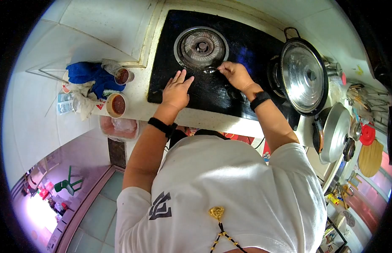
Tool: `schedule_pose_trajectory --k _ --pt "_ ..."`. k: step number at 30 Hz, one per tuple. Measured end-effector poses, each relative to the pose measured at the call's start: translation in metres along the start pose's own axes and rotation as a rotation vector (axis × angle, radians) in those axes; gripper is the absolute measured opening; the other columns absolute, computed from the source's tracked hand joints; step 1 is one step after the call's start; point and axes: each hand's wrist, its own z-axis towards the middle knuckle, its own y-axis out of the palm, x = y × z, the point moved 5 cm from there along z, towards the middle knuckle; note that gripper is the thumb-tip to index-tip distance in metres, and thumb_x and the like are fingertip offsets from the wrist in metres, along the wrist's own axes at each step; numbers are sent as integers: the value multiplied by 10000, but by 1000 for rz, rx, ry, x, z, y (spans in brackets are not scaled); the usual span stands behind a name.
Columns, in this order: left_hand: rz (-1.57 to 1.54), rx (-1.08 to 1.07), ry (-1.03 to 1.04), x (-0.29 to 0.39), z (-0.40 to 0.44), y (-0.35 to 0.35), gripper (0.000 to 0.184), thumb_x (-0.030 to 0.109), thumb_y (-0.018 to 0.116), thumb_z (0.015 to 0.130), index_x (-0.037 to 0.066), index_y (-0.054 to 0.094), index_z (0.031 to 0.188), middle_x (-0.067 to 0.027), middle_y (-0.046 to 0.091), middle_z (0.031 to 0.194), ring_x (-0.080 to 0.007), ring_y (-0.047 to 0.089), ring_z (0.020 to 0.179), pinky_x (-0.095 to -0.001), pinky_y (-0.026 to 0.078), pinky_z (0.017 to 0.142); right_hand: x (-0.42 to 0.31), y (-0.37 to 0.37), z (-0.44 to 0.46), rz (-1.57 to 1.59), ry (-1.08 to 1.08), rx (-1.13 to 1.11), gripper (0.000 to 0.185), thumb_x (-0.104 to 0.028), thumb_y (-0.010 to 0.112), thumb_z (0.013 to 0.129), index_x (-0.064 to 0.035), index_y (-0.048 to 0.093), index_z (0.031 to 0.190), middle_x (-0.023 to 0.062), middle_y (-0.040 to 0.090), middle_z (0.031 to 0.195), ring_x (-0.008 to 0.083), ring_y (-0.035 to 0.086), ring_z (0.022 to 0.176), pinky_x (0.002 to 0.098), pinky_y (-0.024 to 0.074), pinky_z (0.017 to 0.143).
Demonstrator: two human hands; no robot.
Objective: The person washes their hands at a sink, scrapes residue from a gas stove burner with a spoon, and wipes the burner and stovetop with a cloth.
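Observation:
My left hand [177, 90] rests with its fingers spread on the black stove top [246, 99], just below the round gas burner [201, 47]. The burner has a metal ring around a ribbed centre. My right hand [237, 76] is closed in a pinch at the lower right edge of that burner. At its fingertips shows a small shiny metal piece [210, 70], thin and curved, lying close to the stove surface. Its exact kind is too small to make out.
A wok with a lid [304, 76] stands on the stove's right side, beside a silver-lidded pan [336, 133]. Left of the stove are a paper cup of red sauce [116, 105], a smaller cup [123, 76] and a blue cloth [92, 78]. Below sits a pink tub [116, 128].

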Motion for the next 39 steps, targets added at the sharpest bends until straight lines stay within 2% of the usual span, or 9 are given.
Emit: schedule_pose_trajectory --k 7,11,13,16,19,32,35,37,39 --pt "20 3 -2 3 -1 -3 625 52 660 798 192 530 1394 -104 326 1568 -263 309 1446 -413 287 1179 -2 2 2 58 26 35 99 -87 643 915 -7 683 960 143 710 908 242 687 835 318 527 772" --pt "42 -24 -12 3 0 -3 648 67 677 799 197 507 1410 -107 312 1573 -269 297 1450 -402 290 1177 -1 2 4 115 97 -17 96 -81 640 915 -11 684 964 151 711 915 256 692 853 320 529 776" --pt "60 -45 -18 3 0 -2 673 78 692 797 201 486 1425 -111 300 1577 -276 288 1453 -394 294 1176 -1 6 5 102 42 21 109 -84 638 936 8 671 983 98 703 949 183 659 885 287 517 819" --pt "29 -27 -12 3 0 -4 641 67 676 802 197 511 1408 -101 313 1574 -257 293 1453 -404 278 1184 -5 10 4 111 97 -66 109 -83 636 938 9 671 986 97 702 947 178 657 883 285 514 825" --pt "29 -34 -19 5 -1 -4 641 68 675 802 198 512 1408 -101 312 1575 -259 293 1453 -407 276 1185 -2 8 4 151 90 19 106 -80 637 937 7 674 985 99 701 940 172 655 881 281 510 832" --pt "36 -18 -7 2 -1 -1 658 67 679 792 196 504 1413 -109 313 1572 -270 298 1449 -402 289 1176 -6 11 -4 199 114 -45 118 -87 643 934 3 683 999 92 694 913 159 646 871 264 500 817" --pt "24 3 -7 2 -1 -2 635 62 669 793 190 525 1398 -103 327 1568 -262 306 1447 -408 285 1178 -3 -11 -17 173 51 175 110 -104 648 911 -22 690 969 154 711 906 281 692 855 328 530 775" --pt "22 4 -9 3 -2 -2 636 63 670 795 190 522 1400 -101 324 1569 -262 305 1448 -408 283 1179 -3 -22 -29 -29 76 262 96 -108 643 904 -35 684 950 169 701 889 344 685 819 375 543 732" --pt "25 0 -19 3 -2 -2 639 63 669 799 193 517 1406 -101 318 1572 -260 302 1449 -405 280 1181 -1 -14 -38 -109 49 333 91 -109 632 905 -39 676 943 180 695 887 366 676 810 403 544 717"
